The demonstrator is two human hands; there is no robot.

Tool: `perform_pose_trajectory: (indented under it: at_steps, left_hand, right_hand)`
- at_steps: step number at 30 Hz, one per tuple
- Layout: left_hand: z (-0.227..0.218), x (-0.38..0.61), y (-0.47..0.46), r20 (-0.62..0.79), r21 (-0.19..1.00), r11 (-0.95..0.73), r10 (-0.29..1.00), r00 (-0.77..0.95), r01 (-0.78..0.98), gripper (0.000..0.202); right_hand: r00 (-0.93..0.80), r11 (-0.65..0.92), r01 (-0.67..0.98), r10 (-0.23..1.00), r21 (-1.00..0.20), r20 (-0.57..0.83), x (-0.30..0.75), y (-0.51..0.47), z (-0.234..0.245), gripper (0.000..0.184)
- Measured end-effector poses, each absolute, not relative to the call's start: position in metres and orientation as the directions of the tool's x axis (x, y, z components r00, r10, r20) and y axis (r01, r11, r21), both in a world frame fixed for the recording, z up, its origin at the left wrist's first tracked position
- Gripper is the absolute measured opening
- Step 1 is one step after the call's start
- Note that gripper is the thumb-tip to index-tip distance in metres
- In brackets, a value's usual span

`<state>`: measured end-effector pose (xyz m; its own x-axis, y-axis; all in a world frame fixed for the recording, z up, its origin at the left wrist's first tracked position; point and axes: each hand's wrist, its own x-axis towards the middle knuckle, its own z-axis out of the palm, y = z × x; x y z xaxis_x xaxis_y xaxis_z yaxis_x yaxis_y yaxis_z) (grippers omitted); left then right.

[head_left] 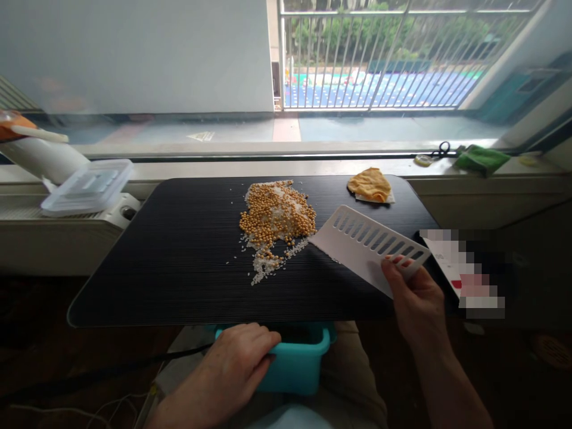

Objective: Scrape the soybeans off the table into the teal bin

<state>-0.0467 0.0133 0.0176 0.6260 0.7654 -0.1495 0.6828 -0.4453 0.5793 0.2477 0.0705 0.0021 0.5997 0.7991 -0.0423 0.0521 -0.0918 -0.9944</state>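
A heap of soybeans (pixel 277 211) mixed with white rice grains (pixel 264 266) lies on the black tabletop (pixel 179 256). In my right hand (pixel 415 286) is a flat white plastic scraper (pixel 353 250) with a row of slots along its upper edge. Its far corner reaches the right side of the loose grains. My left hand (pixel 243 360) grips the rim of a turquoise plastic bin (pixel 297 363), which sits between my legs just below the table's front edge. The bin's inside is dark, so its contents cannot be made out.
A folded yellow cloth (pixel 370 185) lies at the table's back right. On the sill are a green cloth (pixel 482 158) and black scissors (pixel 442 149). A clear plastic lid (pixel 89 186) stands left of the table. Cables (pixel 116 411) run at lower left.
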Motion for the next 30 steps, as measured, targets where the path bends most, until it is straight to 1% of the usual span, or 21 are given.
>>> perform_pose_trajectory:
  at_steps: [6,11,13,18,25,30]
  left_hand:
    - [0.018,-0.044,0.015,-0.126,0.572,-0.457,0.771,0.624,0.681,0.018]
    - [0.019,-0.049,0.010,-0.096,0.568,-0.462,0.785,0.612,0.681,0.020]
    - [0.018,-0.051,0.009,-0.092,0.571,-0.457,0.789,0.607,0.681,0.020]
    - [0.018,-0.054,0.009,-0.071,0.573,-0.463,0.794,0.604,0.676,0.021]
    - [0.017,-0.055,0.010,-0.116,0.575,-0.441,0.790,0.602,0.689,0.020]
    - [0.018,-0.052,0.011,-0.161,0.593,-0.411,0.782,0.602,0.692,0.020]
  right_hand:
    - [0.481,-0.020,0.054,0.877,-0.998,0.009,0.231,0.083,0.010,0.027]
    - [0.354,-0.045,0.077,0.935,-0.996,-0.015,0.227,0.085,0.015,0.028]
    - [0.328,-0.056,0.094,0.945,-0.994,-0.022,0.229,0.086,0.016,0.029]
    - [0.354,-0.034,0.068,0.935,-0.997,-0.008,0.223,0.093,0.014,0.029]
    - [0.260,-0.084,0.078,0.964,-0.993,-0.061,0.230,0.094,0.014,0.030]
    - [0.331,-0.126,0.072,0.939,-0.989,-0.096,0.247,0.083,0.015,0.030]
